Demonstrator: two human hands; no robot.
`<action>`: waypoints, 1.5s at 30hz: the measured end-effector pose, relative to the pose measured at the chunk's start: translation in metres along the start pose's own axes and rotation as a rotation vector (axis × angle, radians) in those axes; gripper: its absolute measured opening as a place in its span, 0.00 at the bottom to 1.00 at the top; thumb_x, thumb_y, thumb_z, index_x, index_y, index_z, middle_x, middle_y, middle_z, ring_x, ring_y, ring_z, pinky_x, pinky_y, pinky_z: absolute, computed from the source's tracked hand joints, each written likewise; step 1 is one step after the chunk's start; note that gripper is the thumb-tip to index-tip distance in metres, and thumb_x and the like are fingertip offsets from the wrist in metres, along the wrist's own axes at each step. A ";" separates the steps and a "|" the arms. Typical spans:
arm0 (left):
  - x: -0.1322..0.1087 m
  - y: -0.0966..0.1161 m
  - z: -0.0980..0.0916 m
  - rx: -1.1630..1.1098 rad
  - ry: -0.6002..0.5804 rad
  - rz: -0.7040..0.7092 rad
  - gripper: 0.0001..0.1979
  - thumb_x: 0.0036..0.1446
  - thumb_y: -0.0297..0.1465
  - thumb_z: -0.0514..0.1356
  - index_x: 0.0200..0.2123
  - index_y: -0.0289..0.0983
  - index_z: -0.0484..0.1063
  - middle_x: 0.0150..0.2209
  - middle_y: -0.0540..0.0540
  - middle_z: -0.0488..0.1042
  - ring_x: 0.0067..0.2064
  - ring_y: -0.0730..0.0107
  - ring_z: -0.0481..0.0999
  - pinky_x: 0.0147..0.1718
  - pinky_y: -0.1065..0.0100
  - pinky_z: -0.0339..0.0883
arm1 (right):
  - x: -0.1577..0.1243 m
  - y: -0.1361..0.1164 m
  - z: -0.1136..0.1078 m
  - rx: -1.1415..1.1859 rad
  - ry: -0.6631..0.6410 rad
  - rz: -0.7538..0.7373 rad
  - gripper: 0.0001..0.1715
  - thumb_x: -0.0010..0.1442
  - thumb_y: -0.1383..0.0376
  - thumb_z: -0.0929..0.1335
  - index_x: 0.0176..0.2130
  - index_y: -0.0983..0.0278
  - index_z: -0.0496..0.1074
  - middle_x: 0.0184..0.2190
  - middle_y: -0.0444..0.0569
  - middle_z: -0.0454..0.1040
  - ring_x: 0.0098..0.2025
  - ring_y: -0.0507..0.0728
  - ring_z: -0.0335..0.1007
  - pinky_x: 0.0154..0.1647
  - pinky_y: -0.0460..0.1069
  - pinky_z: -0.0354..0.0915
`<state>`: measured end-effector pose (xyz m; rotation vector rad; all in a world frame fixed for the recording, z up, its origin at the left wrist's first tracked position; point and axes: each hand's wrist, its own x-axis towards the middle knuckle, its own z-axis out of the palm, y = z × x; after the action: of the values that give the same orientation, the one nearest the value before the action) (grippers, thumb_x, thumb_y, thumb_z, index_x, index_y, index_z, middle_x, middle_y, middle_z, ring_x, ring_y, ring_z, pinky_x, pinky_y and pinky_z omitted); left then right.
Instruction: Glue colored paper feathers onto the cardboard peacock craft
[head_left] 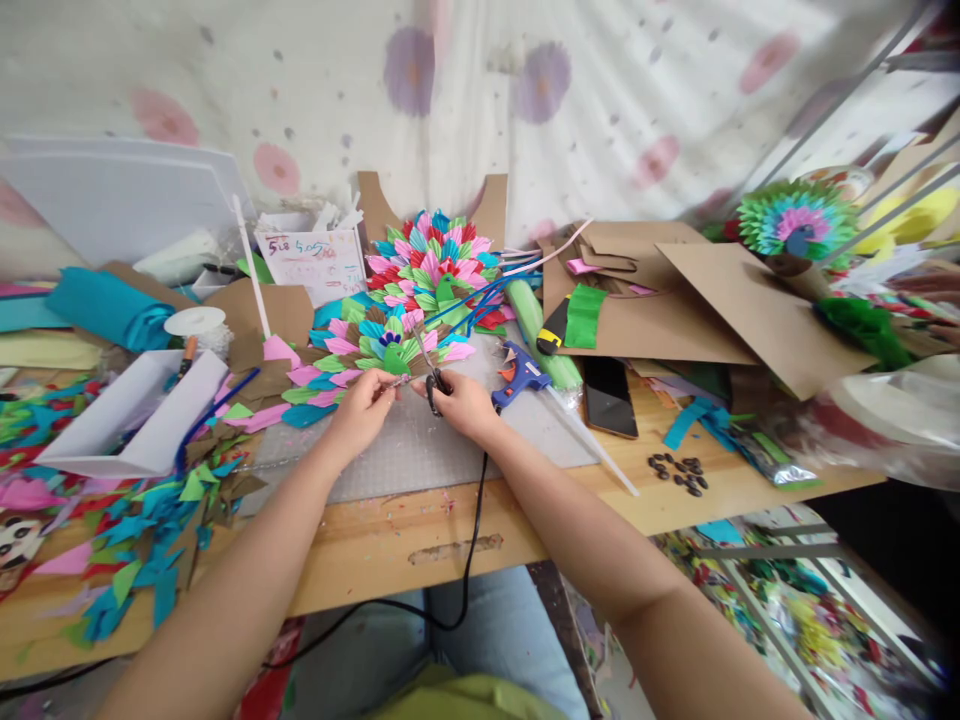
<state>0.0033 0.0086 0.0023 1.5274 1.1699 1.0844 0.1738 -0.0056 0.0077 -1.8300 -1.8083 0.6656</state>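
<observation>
My right hand (465, 405) grips a pair of scissors (432, 384) by the dark handles, with the metal blades pointing away from me. Close beside it, my left hand (366, 408) is closed in a pinch on something small, too fine to make out. Just beyond both hands lie paper peacocks (401, 355) with green bodies and pink, blue, green and brown paper feathers. A blue hot glue gun (523, 376) rests right of my right hand, with a translucent glue stick in its rear. Under my hands is a grey mat (360, 465).
Left stands a white open box (112, 430) among paper scraps (150, 560). Brown cardboard sheets (675, 310), a yellow-and-black cutter (553, 328), a phone (610, 397) and small dark pieces (679, 472) lie right. A black cord (478, 520) hangs over the table's front edge.
</observation>
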 end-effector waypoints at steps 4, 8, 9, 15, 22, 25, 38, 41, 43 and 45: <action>-0.001 0.001 -0.008 0.271 0.044 0.180 0.06 0.51 0.28 0.58 0.33 0.38 0.73 0.32 0.47 0.73 0.33 0.70 0.69 0.32 0.71 0.61 | -0.003 0.000 0.000 -0.027 0.023 -0.060 0.22 0.56 0.46 0.61 0.29 0.61 0.66 0.25 0.43 0.70 0.28 0.52 0.63 0.25 0.45 0.50; -0.002 0.005 -0.010 0.251 0.116 0.183 0.07 0.51 0.30 0.58 0.35 0.39 0.71 0.30 0.49 0.72 0.33 0.70 0.70 0.33 0.71 0.60 | -0.004 0.001 -0.001 -0.085 0.036 -0.129 0.21 0.56 0.46 0.61 0.29 0.61 0.65 0.26 0.42 0.70 0.28 0.51 0.63 0.26 0.45 0.49; -0.002 0.005 -0.009 0.207 0.114 0.167 0.07 0.51 0.30 0.58 0.36 0.38 0.70 0.28 0.50 0.71 0.31 0.70 0.70 0.31 0.71 0.59 | -0.005 0.000 -0.001 -0.104 0.030 -0.156 0.21 0.56 0.46 0.62 0.30 0.62 0.65 0.27 0.43 0.70 0.29 0.51 0.64 0.27 0.45 0.50; -0.002 0.004 -0.003 -0.099 0.082 0.065 0.02 0.53 0.30 0.53 0.32 0.38 0.61 0.24 0.52 0.69 0.22 0.76 0.61 0.22 0.73 0.53 | -0.012 -0.005 -0.006 -0.226 -0.044 -0.299 0.25 0.54 0.44 0.63 0.32 0.63 0.65 0.31 0.47 0.72 0.34 0.53 0.66 0.30 0.46 0.51; -0.001 0.005 -0.004 -0.162 0.065 0.031 0.06 0.53 0.32 0.52 0.27 0.37 0.61 0.24 0.51 0.68 0.22 0.79 0.60 0.20 0.75 0.52 | -0.015 -0.007 -0.006 -0.274 -0.054 -0.328 0.25 0.54 0.43 0.63 0.31 0.63 0.67 0.30 0.47 0.73 0.33 0.53 0.67 0.29 0.46 0.50; -0.001 0.005 -0.004 -0.170 0.023 0.025 0.07 0.54 0.33 0.51 0.27 0.37 0.62 0.23 0.51 0.68 0.21 0.79 0.60 0.19 0.75 0.52 | -0.015 -0.008 -0.006 -0.268 -0.063 -0.314 0.25 0.54 0.44 0.63 0.30 0.63 0.68 0.28 0.46 0.73 0.31 0.52 0.66 0.28 0.46 0.49; -0.004 0.008 0.000 -0.139 0.025 -0.022 0.09 0.54 0.35 0.53 0.25 0.38 0.62 0.20 0.51 0.67 0.19 0.78 0.60 0.18 0.74 0.52 | -0.014 -0.007 -0.005 -0.280 -0.075 -0.269 0.22 0.52 0.46 0.64 0.27 0.62 0.70 0.25 0.45 0.73 0.28 0.52 0.66 0.26 0.46 0.47; -0.003 0.007 0.000 -0.130 0.026 -0.008 0.08 0.54 0.34 0.53 0.25 0.38 0.62 0.19 0.52 0.67 0.19 0.78 0.60 0.18 0.74 0.52 | -0.013 -0.006 -0.004 -0.290 -0.068 -0.270 0.24 0.53 0.45 0.63 0.26 0.62 0.70 0.24 0.45 0.73 0.28 0.52 0.66 0.25 0.46 0.46; -0.003 0.005 -0.001 -0.135 0.028 0.002 0.07 0.54 0.32 0.53 0.25 0.38 0.62 0.19 0.52 0.66 0.19 0.78 0.59 0.19 0.74 0.51 | -0.013 -0.006 -0.003 -0.289 -0.072 -0.271 0.24 0.53 0.45 0.63 0.26 0.62 0.70 0.24 0.45 0.73 0.28 0.52 0.66 0.25 0.46 0.46; -0.002 0.004 -0.001 -0.139 0.040 0.009 0.06 0.54 0.31 0.53 0.26 0.38 0.62 0.18 0.53 0.65 0.19 0.78 0.59 0.19 0.75 0.51 | -0.013 -0.006 -0.003 -0.288 -0.076 -0.271 0.25 0.53 0.44 0.63 0.26 0.62 0.70 0.25 0.45 0.73 0.28 0.52 0.66 0.26 0.46 0.46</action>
<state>0.0029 0.0059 0.0066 1.4108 1.0911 1.1824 0.1711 -0.0184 0.0141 -1.7018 -2.2473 0.3934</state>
